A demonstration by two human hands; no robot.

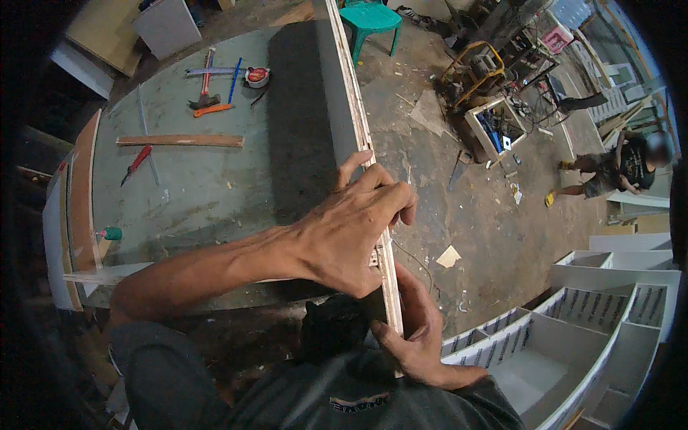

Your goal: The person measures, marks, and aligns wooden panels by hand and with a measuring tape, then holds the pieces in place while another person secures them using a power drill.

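Observation:
A long plywood panel (351, 93) stands on edge, its layered rim running from the top of the view down toward my chest. My left hand (351, 226) lies across this rim, with its fingers curled over the edge. Lower down, my right hand (419, 333) grips the near end of the panel, thumb on one side and fingers on the other. The left palm hides part of the rim. Left of the panel is a grey-green work surface (208, 186). On it lie a hammer (208, 79), a tape measure (256, 77), a wood strip (179, 141) and a red-handled knife (136, 165).
White cabinet frames (566, 344) stand at the lower right. An open box of tools (494, 129) sits on the floor beyond the panel, near a yellow-framed machine (476, 68). A green plastic stool (370, 19) is at the top. Another person (634, 165) is at the far right.

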